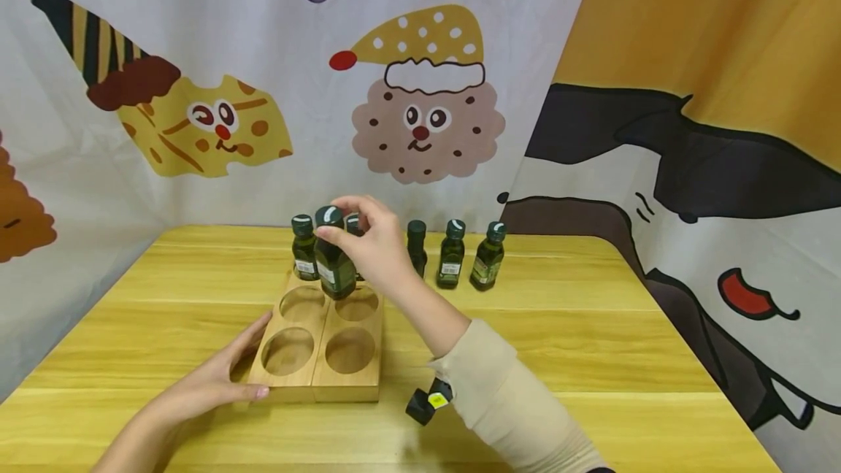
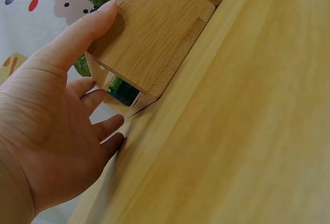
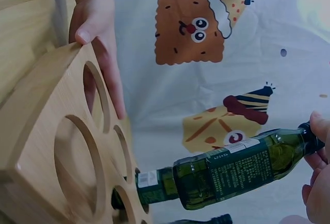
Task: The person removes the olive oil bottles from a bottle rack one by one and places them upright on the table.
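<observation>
My right hand point(image 1: 377, 239) pinches the dark cap of a small green glass bottle point(image 1: 336, 272) and holds it upright over the wooden rack point(image 1: 348, 393). In the right wrist view, the held bottle point(image 3: 232, 170) shows its printed label and its base facing the rack. Round holes run in two rows along the rack; several at the front have no bottle in them. At the rack's front left corner rests my left hand point(image 1: 213, 382), thumb against the front and fingers loosely extended along the side. A similar bottle point(image 1: 304, 254) stands in a back hole of the left row.
Another capped bottle point(image 1: 353, 223) is partly hidden behind the held one. Right of the rack, three bottles stand in a line on the table: one partly covered by my wrist point(image 1: 417, 243), a middle bottle point(image 1: 451, 258) and an outer bottle point(image 1: 488, 261). A printed curtain point(image 1: 263, 42) hangs behind.
</observation>
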Action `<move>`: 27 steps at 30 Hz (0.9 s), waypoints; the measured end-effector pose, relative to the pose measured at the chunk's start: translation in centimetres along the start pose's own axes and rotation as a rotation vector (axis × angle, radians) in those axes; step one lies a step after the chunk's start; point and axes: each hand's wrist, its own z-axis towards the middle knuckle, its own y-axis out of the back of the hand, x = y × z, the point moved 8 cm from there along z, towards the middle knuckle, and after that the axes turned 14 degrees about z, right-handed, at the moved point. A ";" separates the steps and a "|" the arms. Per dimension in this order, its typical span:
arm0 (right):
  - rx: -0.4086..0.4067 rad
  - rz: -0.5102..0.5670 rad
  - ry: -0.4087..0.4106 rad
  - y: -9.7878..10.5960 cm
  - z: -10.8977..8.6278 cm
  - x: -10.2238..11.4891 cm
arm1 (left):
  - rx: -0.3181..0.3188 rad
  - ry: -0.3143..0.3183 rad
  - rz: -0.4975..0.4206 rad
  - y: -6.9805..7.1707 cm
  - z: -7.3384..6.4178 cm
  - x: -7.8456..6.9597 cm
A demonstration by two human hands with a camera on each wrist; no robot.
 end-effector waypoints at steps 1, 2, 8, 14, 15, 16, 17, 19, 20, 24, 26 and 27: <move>-0.001 -0.006 0.007 0.3 0.0 0.2 | 0.001 0.000 0.000 0.0 0.0 0.0; -0.002 -0.009 0.015 0.5 -0.1 0.3 | 0.001 0.001 -0.002 0.0 0.0 0.0; -0.024 -0.001 0.037 2.1 -0.3 1.2 | -0.004 0.007 0.006 -0.1 0.0 0.0; -0.041 0.005 0.020 3.7 -0.5 1.3 | -0.003 0.022 0.017 -0.1 0.0 0.1; -0.044 -0.006 0.019 4.0 -0.6 1.3 | -0.001 0.025 0.016 -0.1 0.0 0.1; -0.048 -0.014 0.018 4.3 -0.6 1.4 | 0.001 0.028 0.013 -0.1 0.0 0.1; -0.052 -0.023 0.020 4.7 -0.7 1.3 | 0.004 0.030 0.010 -0.1 0.0 0.0; -0.060 -0.037 0.026 5.3 -0.7 1.3 | 0.008 0.032 0.005 -0.2 0.0 0.0; -0.063 -0.042 0.031 5.7 -0.8 1.3 | 0.010 0.032 0.000 -0.2 0.1 0.0; -0.073 -0.032 0.046 6.9 -0.8 1.1 | 0.010 0.031 0.001 -0.2 0.1 0.2; -0.078 -0.029 0.051 7.5 -0.8 1.0 | 0.007 0.031 0.005 -0.2 0.0 0.3; -0.083 -0.030 0.050 7.8 -0.8 0.9 | 0.005 0.030 0.008 -0.2 0.0 0.4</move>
